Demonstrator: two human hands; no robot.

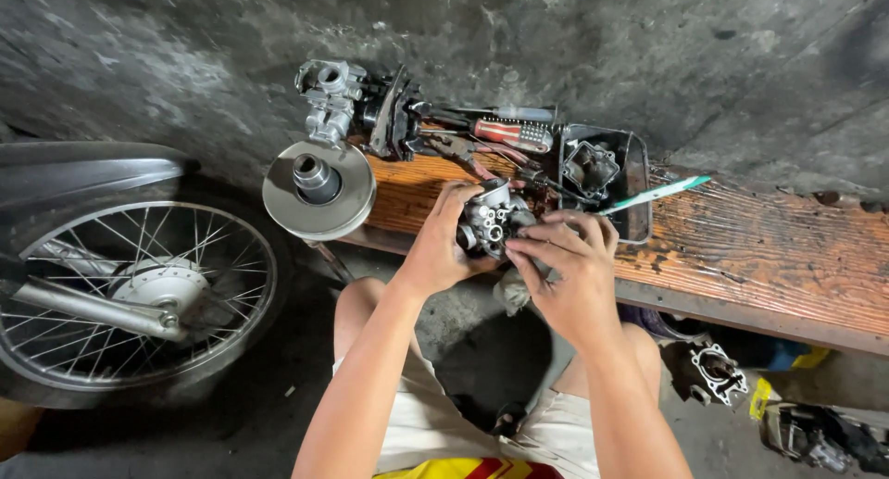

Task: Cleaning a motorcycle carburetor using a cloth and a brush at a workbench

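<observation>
The scene is dim and evenly lit, with soft light falling from above and slightly near. The orange wooden worktop [741, 257] and the round metal disc [319, 190] catch the most brightness, the disc with mild glare. Deep shadow fills the floor [231, 414] beneath. Wide-angle distortion bends the edges, curving the spoked wheel [130, 289] at left. Focus is sharp centrally.

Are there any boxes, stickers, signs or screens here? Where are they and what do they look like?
No signs, screens or stickers show.
Black plastic tray: an open box on the wooden bench, just beyond the hands, with a metal part inside.
Yellow scrap: on the floor under the bench at lower right, maybe packaging; too small to tell.
</observation>
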